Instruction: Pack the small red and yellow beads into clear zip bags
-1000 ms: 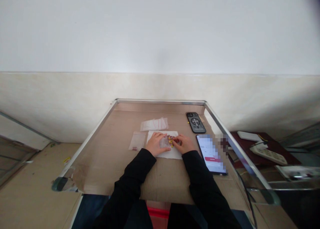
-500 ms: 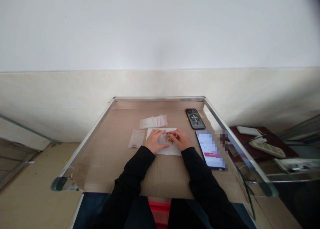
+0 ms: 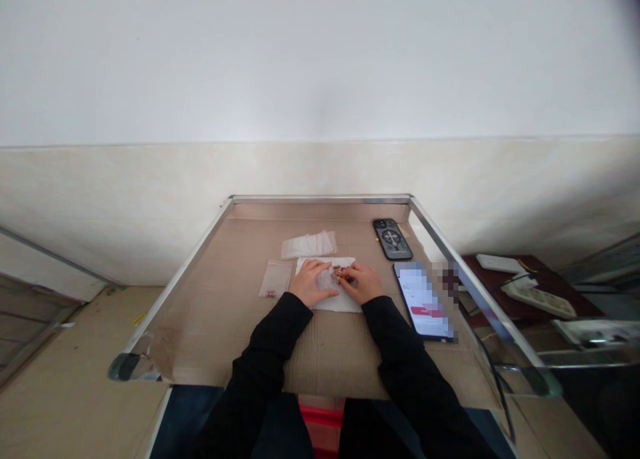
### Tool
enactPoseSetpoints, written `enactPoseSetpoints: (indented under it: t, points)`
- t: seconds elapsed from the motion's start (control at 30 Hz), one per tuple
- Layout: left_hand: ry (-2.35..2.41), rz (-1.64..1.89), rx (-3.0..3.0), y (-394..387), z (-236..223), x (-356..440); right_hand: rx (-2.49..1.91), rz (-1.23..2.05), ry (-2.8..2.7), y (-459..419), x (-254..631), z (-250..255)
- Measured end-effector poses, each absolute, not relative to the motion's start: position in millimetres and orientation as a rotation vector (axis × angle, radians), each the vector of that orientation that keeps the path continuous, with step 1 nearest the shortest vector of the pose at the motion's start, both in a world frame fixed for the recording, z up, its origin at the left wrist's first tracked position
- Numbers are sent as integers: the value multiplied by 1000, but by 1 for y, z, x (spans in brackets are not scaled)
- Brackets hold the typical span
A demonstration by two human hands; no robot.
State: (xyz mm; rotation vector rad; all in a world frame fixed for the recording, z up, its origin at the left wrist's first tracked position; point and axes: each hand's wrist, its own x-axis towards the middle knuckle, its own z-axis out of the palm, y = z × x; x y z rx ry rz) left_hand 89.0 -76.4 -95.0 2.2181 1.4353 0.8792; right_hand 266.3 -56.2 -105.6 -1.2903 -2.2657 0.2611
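My left hand presses on a small clear plastic bag lying on a white paper sheet. My right hand pinches at a small cluster of yellow and red beads, right by the bag's edge. The fingers partly hide the beads, and their exact shape is too small to tell. Left of the paper lies a clear zip bag with small red pieces at its lower end.
A stack of clear bags lies behind the paper. A phone in a dark case and a lit phone lie to the right on the cardboard sheet. A metal table frame surrounds it. A power strip sits on a dark red surface at right.
My hands have drawn slightly closer together over the bag, and less of the bead cluster shows between them. The view has shifted slightly.
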Motion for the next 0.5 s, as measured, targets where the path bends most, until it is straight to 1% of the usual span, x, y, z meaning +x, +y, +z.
enactPoseSetpoints:
  t: [0.5]
  points:
    - [1412,901,2238,-75,-99,86,-1281,202,-2321,-59,262,-102]
